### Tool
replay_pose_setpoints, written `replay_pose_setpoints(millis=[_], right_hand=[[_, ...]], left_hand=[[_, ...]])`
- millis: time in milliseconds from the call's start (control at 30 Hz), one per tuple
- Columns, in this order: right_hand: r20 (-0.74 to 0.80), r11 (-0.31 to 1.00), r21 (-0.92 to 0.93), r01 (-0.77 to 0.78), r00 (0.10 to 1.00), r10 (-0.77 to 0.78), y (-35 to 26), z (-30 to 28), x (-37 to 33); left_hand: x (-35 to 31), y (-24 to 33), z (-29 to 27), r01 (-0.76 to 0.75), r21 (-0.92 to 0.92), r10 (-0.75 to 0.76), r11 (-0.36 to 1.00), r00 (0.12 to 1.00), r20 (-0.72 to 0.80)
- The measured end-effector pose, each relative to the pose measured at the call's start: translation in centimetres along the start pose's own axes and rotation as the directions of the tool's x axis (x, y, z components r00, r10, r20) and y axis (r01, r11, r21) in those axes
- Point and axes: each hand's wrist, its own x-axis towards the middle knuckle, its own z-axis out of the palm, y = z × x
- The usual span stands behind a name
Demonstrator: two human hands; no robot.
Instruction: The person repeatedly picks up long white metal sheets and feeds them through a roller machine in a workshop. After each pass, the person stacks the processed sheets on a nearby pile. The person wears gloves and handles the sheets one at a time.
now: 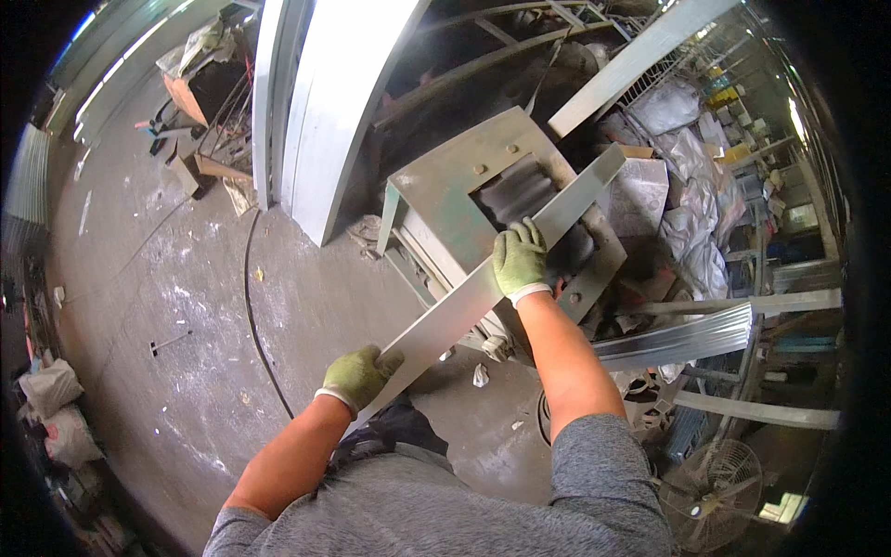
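Both my hands wear green work gloves with pale cuffs. A long flat strip of pale sheet metal (pixel 447 306) slants from close to my body at the lower left up to the right. My left hand (pixel 360 379) grips its near part, fingers over the edge. Farther along, my right hand (pixel 520 260) is closed on the strip, thumb side toward the middle. The far half lies across the top of a worn metal machine (pixel 445 172). Dark rounded rollers (pixel 522 190) show in the machine's opening, partly covered by the strip.
Tall pale metal panels (pixel 339 102) stand behind the machine. A dark cable (pixel 251 306) crosses the floor at left. To the right are crumpled white sacks (pixel 696 218), a stack of corrugated metal sheets (pixel 682 348) and a floor fan (pixel 719 492). Cardboard and scrap (pixel 190 102) lie far left.
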Motion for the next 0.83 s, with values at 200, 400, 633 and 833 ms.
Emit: replay_pose_setpoints(millis=[200,400,633,833], right_hand=[[0.005,0.997,0.073,0.026,1.000,-0.026,-2.4,0.9,-2.5],[-0.030,0.993,0.116,0.022,0.999,-0.019,-8.8,1.3,-5.5],[-0.019,0.990,0.137,0.022,1.000,-0.020,-17.4,2.0,-9.5],[0.072,0.988,0.152,0.004,0.997,-0.015,-23.1,3.6,-13.4]], left_hand=[[-0.8,-3.3,0.5,0.019,-0.001,-0.019,1.000,0.998,0.053],[-3.7,-10.9,2.1,0.012,-0.063,-0.011,0.998,1.000,0.011],[-8.2,-19.6,2.9,-0.048,-0.199,0.021,0.979,0.990,-0.138],[-11.4,-27.3,4.1,0.046,-0.112,-0.059,0.993,0.992,-0.109]])
